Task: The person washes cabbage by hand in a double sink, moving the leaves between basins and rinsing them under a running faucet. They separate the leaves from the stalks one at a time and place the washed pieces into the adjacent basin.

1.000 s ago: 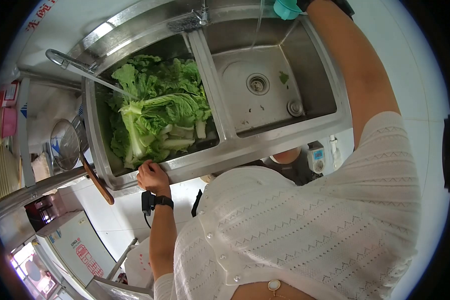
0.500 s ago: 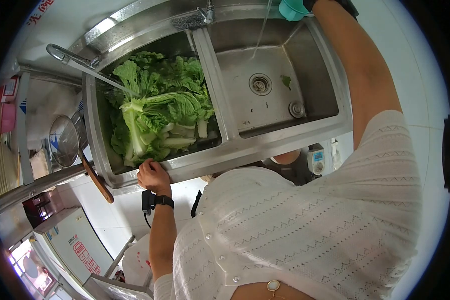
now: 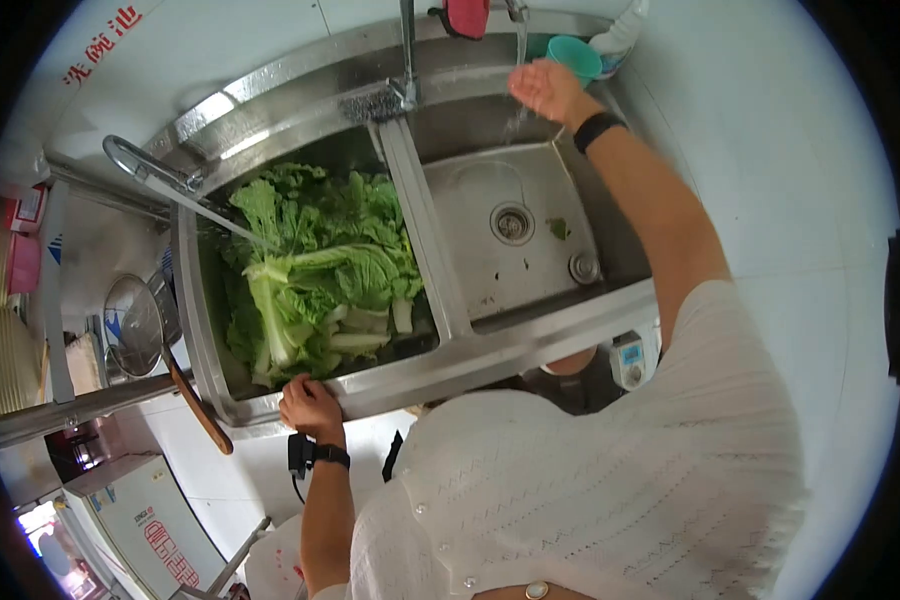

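Observation:
My left hand (image 3: 310,405) has its fingers bent over the front rim (image 3: 370,383) of the steel double sink. Just beyond it, the left basin holds a heap of green leafy cabbage (image 3: 315,270), and a stream of water from the left faucet (image 3: 150,165) runs onto the leaves. At the back right, my right hand (image 3: 548,90) is held beside the water stream (image 3: 521,45) over the right basin. Its palm shows, its fingers are loosely bent, and I see nothing in it. A teal cup (image 3: 574,60) stands close behind that hand.
The right basin has a drain (image 3: 512,223), a metal stopper (image 3: 584,267) and a leaf scrap (image 3: 558,229). A wooden-handled strainer (image 3: 198,405) leans at the left. A white bottle (image 3: 622,35) and a red object (image 3: 465,15) are at the back.
My right hand has come from the top right edge, beside the teal cup, to the water stream. The view has shifted, showing more wall behind the sink. My left hand stays on the rim.

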The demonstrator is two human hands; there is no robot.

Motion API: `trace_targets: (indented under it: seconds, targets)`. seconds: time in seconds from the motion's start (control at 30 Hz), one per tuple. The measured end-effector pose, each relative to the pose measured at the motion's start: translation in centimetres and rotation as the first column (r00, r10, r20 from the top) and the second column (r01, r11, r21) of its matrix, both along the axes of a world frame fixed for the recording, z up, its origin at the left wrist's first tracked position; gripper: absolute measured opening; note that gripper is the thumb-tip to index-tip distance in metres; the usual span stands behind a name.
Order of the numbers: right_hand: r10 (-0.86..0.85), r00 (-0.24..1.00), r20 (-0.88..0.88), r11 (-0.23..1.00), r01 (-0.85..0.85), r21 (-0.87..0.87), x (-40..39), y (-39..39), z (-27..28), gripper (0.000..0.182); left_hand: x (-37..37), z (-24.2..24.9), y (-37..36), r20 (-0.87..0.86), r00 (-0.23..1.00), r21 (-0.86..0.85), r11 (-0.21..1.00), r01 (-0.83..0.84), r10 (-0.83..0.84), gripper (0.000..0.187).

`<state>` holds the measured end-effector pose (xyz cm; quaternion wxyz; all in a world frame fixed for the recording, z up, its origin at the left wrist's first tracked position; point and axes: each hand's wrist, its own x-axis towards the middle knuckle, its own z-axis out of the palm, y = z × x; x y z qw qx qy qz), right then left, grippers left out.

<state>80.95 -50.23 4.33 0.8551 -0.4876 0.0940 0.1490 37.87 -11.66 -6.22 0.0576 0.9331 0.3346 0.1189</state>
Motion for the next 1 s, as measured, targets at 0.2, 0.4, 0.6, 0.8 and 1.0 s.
trace_targets:
  seconds: [0.2,0.4,0.6,0.8,1.0]
  targets:
    - [0.287,0.958,-0.005,0.917,-0.273,0.29,0.3,-0.5,-2.2,0.021,0.2,0.0,-0.2,0.017,1.0,0.081,0.997,0.006,-0.007,0.012]
    - [0.949,0.26,-0.175,0.045,-0.665,-0.745,-14.1,2.1,-5.6,0.014,0.2,-0.2,-0.1,0.005,1.0,0.075,0.997,0.026,-0.027,0.014]
    - [0.947,-0.006,-0.322,-0.319,-0.138,-0.938,-20.7,-7.1,-39.1,0.023,0.3,-0.5,-0.1,-0.028,0.999,0.078,0.997,0.021,-0.018,0.014]
    - [0.823,0.259,-0.506,0.165,-0.961,-0.223,-18.8,0.5,-20.4,0.031,0.4,-0.6,-0.3,-0.025,1.0,0.064,0.998,0.012,-0.011,0.014]
    - [0.881,-0.088,-0.464,-0.29,-0.877,-0.383,-23.6,4.7,-27.5,0.04,0.5,-0.7,-0.3,0.005,0.999,0.049,0.998,0.042,-0.042,0.013]
